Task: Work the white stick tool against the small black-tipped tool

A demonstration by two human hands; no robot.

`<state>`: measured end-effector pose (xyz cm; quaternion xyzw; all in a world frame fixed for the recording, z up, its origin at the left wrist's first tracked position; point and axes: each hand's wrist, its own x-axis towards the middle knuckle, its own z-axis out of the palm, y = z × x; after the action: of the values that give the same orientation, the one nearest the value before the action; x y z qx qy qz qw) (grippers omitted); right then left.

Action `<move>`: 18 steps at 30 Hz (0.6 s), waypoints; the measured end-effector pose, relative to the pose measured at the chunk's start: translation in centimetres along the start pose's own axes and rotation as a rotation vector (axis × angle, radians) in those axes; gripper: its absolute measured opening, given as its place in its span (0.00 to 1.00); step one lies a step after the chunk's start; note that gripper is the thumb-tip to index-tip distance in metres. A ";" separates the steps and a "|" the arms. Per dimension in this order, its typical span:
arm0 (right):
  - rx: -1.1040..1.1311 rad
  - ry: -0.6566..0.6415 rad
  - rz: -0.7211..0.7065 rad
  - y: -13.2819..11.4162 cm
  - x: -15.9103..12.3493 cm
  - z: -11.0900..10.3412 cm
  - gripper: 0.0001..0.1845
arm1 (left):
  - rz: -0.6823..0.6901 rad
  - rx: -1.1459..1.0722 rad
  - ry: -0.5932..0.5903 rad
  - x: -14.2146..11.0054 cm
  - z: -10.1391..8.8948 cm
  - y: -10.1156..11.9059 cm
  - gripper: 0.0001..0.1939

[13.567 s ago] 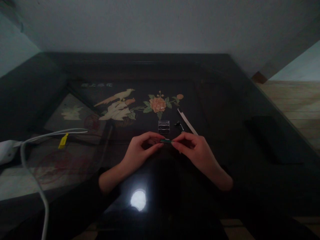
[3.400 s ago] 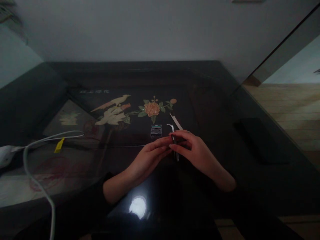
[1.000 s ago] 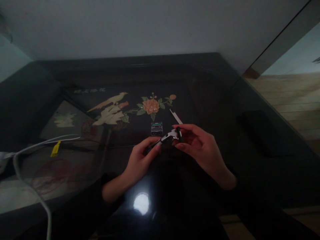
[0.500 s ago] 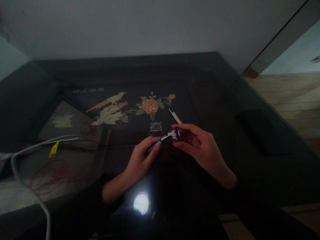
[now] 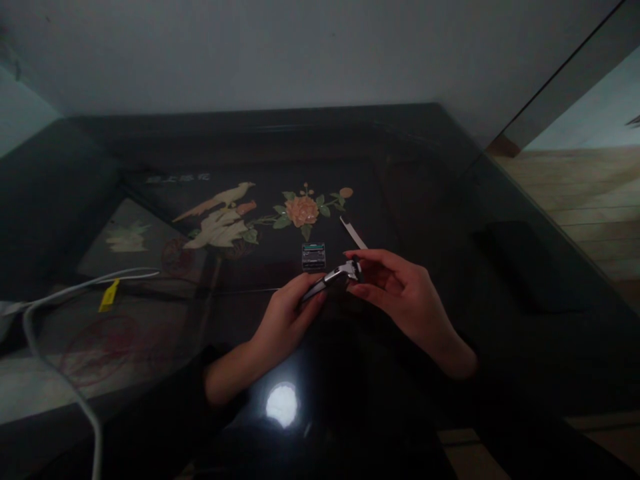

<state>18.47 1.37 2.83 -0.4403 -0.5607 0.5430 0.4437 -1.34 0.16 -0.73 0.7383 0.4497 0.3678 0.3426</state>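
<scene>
My left hand (image 5: 285, 319) is closed round the dark, silvery handle of a razor (image 5: 334, 275), which slants up to the right. At its far end, the thumb and fingers of my right hand (image 5: 410, 293) pinch the dark razor head (image 5: 357, 269) from above and below. Part of that head is hidden by the fingers. Just beyond my left hand lies a small clear cartridge case (image 5: 313, 256) with a green strip inside. A narrow white strip (image 5: 353, 233) rests on the table behind my right fingertips.
The dark glossy table (image 5: 420, 180) has a flower and bird picture (image 5: 301, 212) on its surface. To the left run a white cable (image 5: 55, 377) and a yellow tag (image 5: 109, 296). A flat black object (image 5: 535, 267) lies at the right. A wall stands behind.
My left hand and the razor handle have shifted slightly right, towards my right hand. The right fingers keep their pinch on the razor head. The case and strip lie as before.
</scene>
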 end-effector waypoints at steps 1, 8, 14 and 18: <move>0.005 0.001 0.002 0.0 0.0 0.0 0.23 | 0.000 0.002 -0.002 0.0 0.0 0.0 0.11; 0.010 0.007 0.002 -0.1 -0.1 0.0 0.22 | 0.031 0.023 0.006 0.0 -0.1 -0.2 0.12; 0.012 0.015 0.005 0.0 0.0 -0.1 0.22 | 0.081 0.041 0.000 0.1 -0.2 -0.1 0.14; 0.029 0.018 0.016 0.1 0.0 -0.1 0.22 | 0.082 0.051 -0.005 0.1 -0.2 -0.1 0.15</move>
<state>18.56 1.42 2.76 -0.4429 -0.5453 0.5506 0.4509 -1.53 0.29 -0.69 0.7657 0.4274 0.3681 0.3092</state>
